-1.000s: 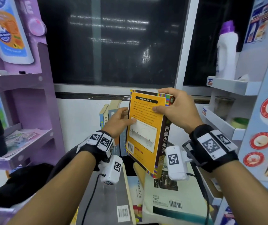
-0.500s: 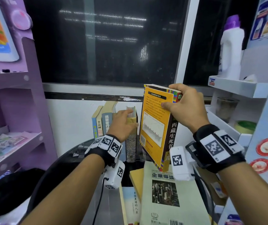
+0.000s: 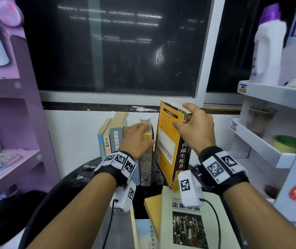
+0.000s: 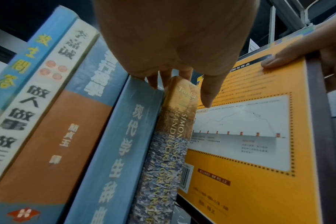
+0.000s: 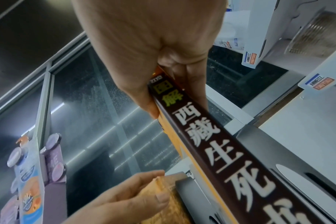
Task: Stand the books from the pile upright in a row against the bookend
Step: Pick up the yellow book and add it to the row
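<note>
Several books (image 3: pixel 114 137) stand upright in a row at the back of the round table (image 3: pixel 75 178). My left hand (image 3: pixel 138 139) holds the top of the rightmost one, a tan handbook (image 3: pixel 146 164) (image 4: pixel 175 136), fingers over its top and thumb on its right side. My right hand (image 3: pixel 193 130) grips the top of a yellow book with a dark brown spine (image 3: pixel 167 146) (image 5: pixel 220 151). It hangs nearly upright just right of the handbook, its lower corner above the pile (image 3: pixel 188 221). I cannot make out the bookend in the head view.
A purple shelf unit (image 3: pixel 27 123) stands at the left. White shelves at the right carry a detergent bottle (image 3: pixel 267 47), a cup (image 3: pixel 260 123) and a green roll (image 3: pixel 287 143). A dark window fills the back. The pile's pale green book lies topmost, near me.
My left hand left the yellow book's cover and took hold of the tan handbook's top. My right hand carried the yellow book forward to the row and turned it more upright.
</note>
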The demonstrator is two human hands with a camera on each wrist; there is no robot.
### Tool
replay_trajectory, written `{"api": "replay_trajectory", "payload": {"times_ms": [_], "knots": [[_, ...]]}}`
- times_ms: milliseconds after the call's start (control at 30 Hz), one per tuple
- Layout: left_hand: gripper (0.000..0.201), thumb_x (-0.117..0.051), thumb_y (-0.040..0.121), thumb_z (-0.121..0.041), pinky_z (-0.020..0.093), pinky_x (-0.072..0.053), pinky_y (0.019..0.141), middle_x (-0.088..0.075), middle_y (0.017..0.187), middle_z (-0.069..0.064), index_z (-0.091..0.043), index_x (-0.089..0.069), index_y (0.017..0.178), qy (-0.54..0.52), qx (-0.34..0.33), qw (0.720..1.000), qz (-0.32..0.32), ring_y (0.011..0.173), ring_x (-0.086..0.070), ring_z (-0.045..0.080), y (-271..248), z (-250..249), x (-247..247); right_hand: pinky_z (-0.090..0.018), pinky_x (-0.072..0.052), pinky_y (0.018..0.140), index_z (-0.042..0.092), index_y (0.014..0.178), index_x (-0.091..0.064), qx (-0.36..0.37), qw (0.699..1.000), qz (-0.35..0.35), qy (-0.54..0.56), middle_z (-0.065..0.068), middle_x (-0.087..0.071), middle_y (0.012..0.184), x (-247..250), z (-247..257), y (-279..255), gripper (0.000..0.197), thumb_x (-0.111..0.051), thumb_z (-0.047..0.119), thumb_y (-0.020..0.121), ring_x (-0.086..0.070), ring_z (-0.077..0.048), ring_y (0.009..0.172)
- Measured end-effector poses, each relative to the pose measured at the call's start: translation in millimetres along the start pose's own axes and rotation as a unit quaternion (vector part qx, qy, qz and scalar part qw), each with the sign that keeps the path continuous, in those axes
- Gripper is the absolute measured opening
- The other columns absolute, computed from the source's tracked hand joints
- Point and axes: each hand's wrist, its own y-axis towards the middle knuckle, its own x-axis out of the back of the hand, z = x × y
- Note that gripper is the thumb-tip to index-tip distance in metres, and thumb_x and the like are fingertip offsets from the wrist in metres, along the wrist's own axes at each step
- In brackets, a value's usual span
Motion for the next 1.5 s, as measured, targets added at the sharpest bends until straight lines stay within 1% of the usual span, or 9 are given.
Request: {"api": "replay_trajectory", "payload": {"times_ms": [167, 367, 533, 633, 767, 967, 1200, 1367, 1500], "knots": [[0.063, -0.058, 0.089, -0.042, 0.035, -0.018, 0.115, -0.022, 0.156, -0.002, -0.031, -0.032, 0.146, 0.056, 0.000, 0.998, 0.020, 0.143, -0.020, 0.019, 7.0, 1.1, -2.5, -0.043, -0.054, 0.091, 0.025, 0.137, -0.050, 0.000, 1.000, -0.009, -0.020, -0.004, -0.069, 0.112, -24.3, -8.3, 6.2, 0.055, -0.071, 0.027, 0.085, -0.064, -0.023, 0.100], [0.059, -0.056, 0.091, -0.038, 0.031, -0.024, 0.112, -0.031, 0.153, -0.007, -0.028, -0.034, 0.145, 0.089, -0.052, 0.995, -0.010, 0.139, -0.028, 0.014, 4.7, 4.1, -2.8, -0.045, -0.056, 0.087, 0.026, 0.137, -0.050, -0.006, 0.999, -0.015, -0.028, -0.005, -0.069, 0.112, -49.5, -14.3, 16.1, 0.055, -0.070, 0.027, 0.085, -0.066, -0.025, 0.097], [0.060, -0.056, 0.092, -0.039, 0.030, -0.031, 0.107, -0.035, 0.150, -0.008, -0.029, -0.031, 0.146, 0.104, -0.074, 0.992, 0.012, 0.134, -0.036, 0.014, 4.5, 7.4, 1.0, -0.043, -0.056, 0.083, 0.033, 0.135, -0.048, -0.015, 0.999, 0.000, -0.047, -0.005, -0.070, 0.109, -65.0, -14.0, 19.8, 0.055, -0.066, 0.033, 0.084, -0.065, -0.027, 0.096], [0.065, -0.059, 0.090, -0.036, 0.032, -0.030, 0.108, -0.034, 0.150, -0.007, -0.028, -0.028, 0.147, 0.106, -0.078, 0.991, 0.027, 0.135, -0.035, 0.015, 5.3, 10.4, 3.0, -0.038, -0.053, 0.083, 0.030, 0.138, -0.048, -0.019, 0.999, 0.009, -0.038, -0.007, -0.068, 0.112, -70.5, -13.5, 19.9, 0.052, -0.065, 0.028, 0.088, -0.063, -0.028, 0.101], [0.069, -0.064, 0.088, -0.033, 0.032, -0.030, 0.109, -0.035, 0.150, -0.006, -0.027, -0.028, 0.147, 0.110, -0.077, 0.991, 0.026, 0.135, -0.036, 0.016, 4.6, 10.5, 3.9, -0.038, -0.053, 0.087, 0.028, 0.138, -0.049, -0.017, 1.000, 0.003, -0.009, -0.011, -0.068, 0.112, -83.4, -14.6, 20.4, 0.054, -0.067, 0.025, 0.087, -0.063, -0.030, 0.103], [0.069, -0.067, 0.085, -0.032, 0.029, -0.031, 0.103, -0.041, 0.145, -0.004, -0.025, -0.032, 0.144, 0.097, -0.064, 0.993, 0.009, 0.131, -0.040, 0.015, 4.8, 12.0, 2.9, -0.030, -0.047, 0.085, 0.030, 0.137, -0.050, -0.009, 1.000, 0.015, -0.014, -0.008, -0.070, 0.109, -99.9, -22.3, 26.9, 0.055, -0.067, 0.032, 0.085, -0.061, -0.029, 0.103], [0.068, -0.069, 0.083, -0.032, 0.028, -0.032, 0.104, -0.042, 0.144, -0.006, -0.023, -0.037, 0.142, 0.090, -0.078, 0.993, 0.001, 0.131, -0.039, 0.013, 8.3, 16.8, 0.9, -0.035, -0.051, 0.090, 0.029, 0.135, -0.052, -0.005, 0.999, 0.038, 0.006, -0.010, -0.069, 0.109, -109.2, -34.5, 24.8, 0.053, -0.066, 0.039, 0.085, -0.062, -0.031, 0.104], [0.071, -0.069, 0.083, -0.037, 0.033, -0.031, 0.109, -0.034, 0.149, -0.007, -0.027, -0.035, 0.145, 0.099, -0.068, 0.993, 0.006, 0.136, -0.033, 0.013, 10.9, 20.3, -0.3, -0.034, -0.049, 0.093, 0.027, 0.137, -0.049, 0.010, 0.995, 0.102, 0.021, -0.009, -0.068, 0.107, -93.6, -32.2, 22.9, 0.050, -0.061, 0.032, 0.088, -0.060, -0.025, 0.104], [0.072, -0.068, 0.083, -0.038, 0.036, -0.032, 0.109, -0.033, 0.150, -0.007, -0.027, -0.033, 0.146, 0.107, -0.063, 0.992, 0.014, 0.136, -0.033, 0.013, 11.0, 19.8, -0.4, -0.025, -0.048, 0.081, 0.025, 0.141, -0.041, 0.016, 0.981, 0.189, 0.024, -0.003, -0.064, 0.101, -77.0, -30.4, 24.1, 0.057, -0.062, 0.024, 0.088, -0.060, -0.018, 0.096]]}}
